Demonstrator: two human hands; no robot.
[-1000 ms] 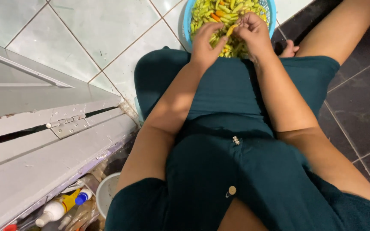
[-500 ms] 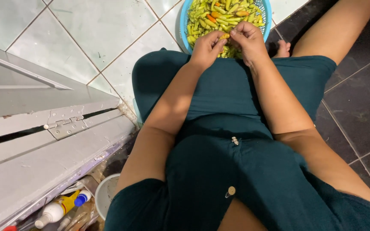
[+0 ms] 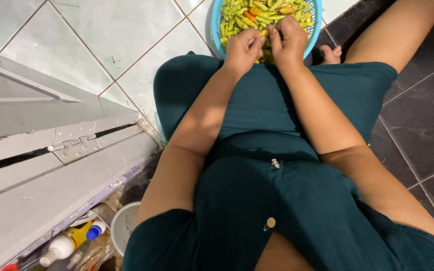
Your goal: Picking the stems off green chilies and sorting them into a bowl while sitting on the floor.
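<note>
Both hands have drawn together at the near rim of the blue basket [image 3: 216, 30]. The left hand [image 3: 242, 46] and right hand [image 3: 288, 41] pinch one green chili [image 3: 263, 34], seemingly plucking its stem above the pile.

The blue basket [image 3: 216, 30] runs off the top edge; both hands' fingers [image 3: 257, 42] hide what is perhaps one chili.

A grey door [image 3: 36, 115] stands at the left, with a metal hinge [image 3: 74, 148] on its frame. Pale green tiles [image 3: 111, 35] adjoin dark tiles [image 3: 423, 130]. Below the door lie a white bottle [image 3: 61, 247] with a blue cap and a white tub [image 3: 121, 226].
</note>
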